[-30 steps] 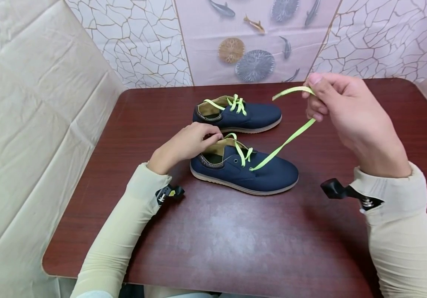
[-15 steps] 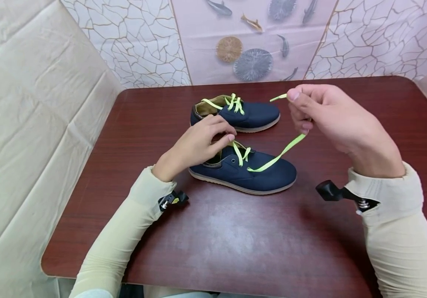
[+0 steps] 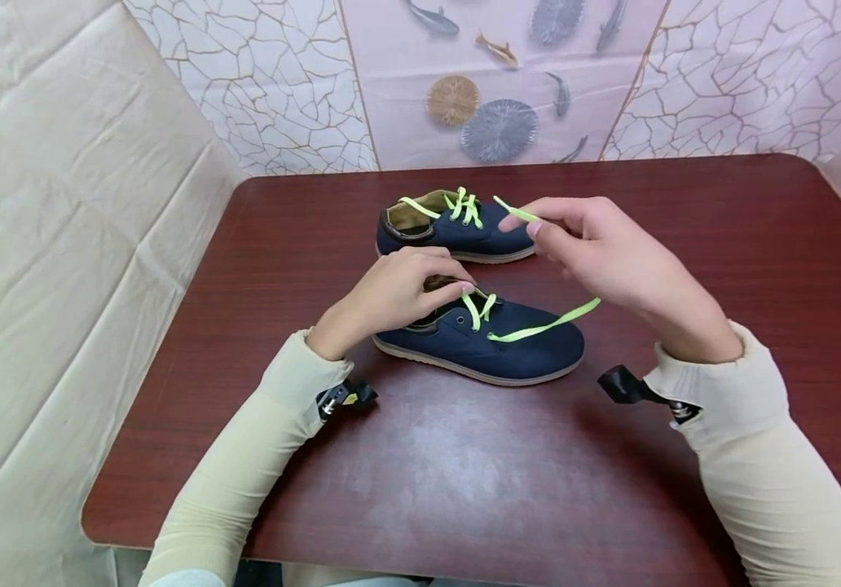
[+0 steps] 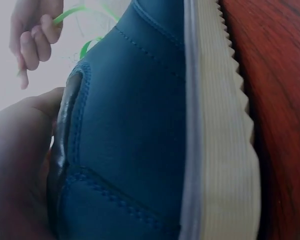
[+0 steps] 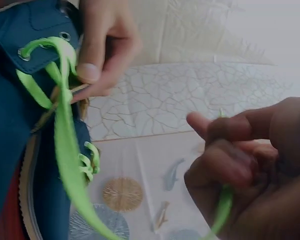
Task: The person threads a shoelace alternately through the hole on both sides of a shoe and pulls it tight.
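Observation:
A navy lace-up shoe (image 3: 442,346) stands on the table, toe to the right. My left hand (image 3: 402,293) is over its opening; in the right wrist view, its thumb and finger pinch the edge near the tongue. A neon yellow-green shoelace (image 3: 567,316) runs from a front eyelet up to my right hand (image 3: 604,253). That hand pinches the lace near its end, the tip sticking out past the fingers, above and right of the shoe. One eyelet on the near flap has no lace through it. The left wrist view is filled by the shoe's side (image 4: 135,110).
Behind stands a second navy shoe (image 3: 497,236), laced in the same yellow-green, partly covered by my right fingertips in the head view. The brown table (image 3: 420,489) reaches a patterned backdrop (image 3: 288,81); pale cloth (image 3: 61,285) hangs at the left.
My right hand has come left and lower with the lace end, and the lace has gone slack. My left hand has moved right along the shoe opening towards the laces.

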The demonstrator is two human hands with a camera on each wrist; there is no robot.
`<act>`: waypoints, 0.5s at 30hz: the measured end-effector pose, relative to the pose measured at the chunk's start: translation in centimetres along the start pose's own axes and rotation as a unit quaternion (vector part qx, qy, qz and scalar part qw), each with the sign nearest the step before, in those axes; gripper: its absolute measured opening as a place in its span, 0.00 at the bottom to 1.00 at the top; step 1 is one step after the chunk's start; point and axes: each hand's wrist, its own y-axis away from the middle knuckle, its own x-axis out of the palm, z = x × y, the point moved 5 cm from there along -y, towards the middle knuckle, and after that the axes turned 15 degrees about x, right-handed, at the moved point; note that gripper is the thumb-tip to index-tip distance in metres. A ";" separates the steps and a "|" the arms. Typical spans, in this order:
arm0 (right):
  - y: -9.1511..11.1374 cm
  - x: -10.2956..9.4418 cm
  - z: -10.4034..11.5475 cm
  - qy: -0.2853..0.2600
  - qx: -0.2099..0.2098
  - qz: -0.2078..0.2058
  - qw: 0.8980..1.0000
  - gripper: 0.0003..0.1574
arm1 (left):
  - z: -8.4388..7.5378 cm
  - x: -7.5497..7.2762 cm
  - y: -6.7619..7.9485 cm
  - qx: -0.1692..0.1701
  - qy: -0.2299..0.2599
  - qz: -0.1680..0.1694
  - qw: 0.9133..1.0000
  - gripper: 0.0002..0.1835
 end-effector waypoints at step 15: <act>-1.1 2.4 0.1 0.005 -0.038 -0.028 0.999 0.09 | 0.1 -0.4 0.1 0.005 -0.016 0.032 0.999 0.09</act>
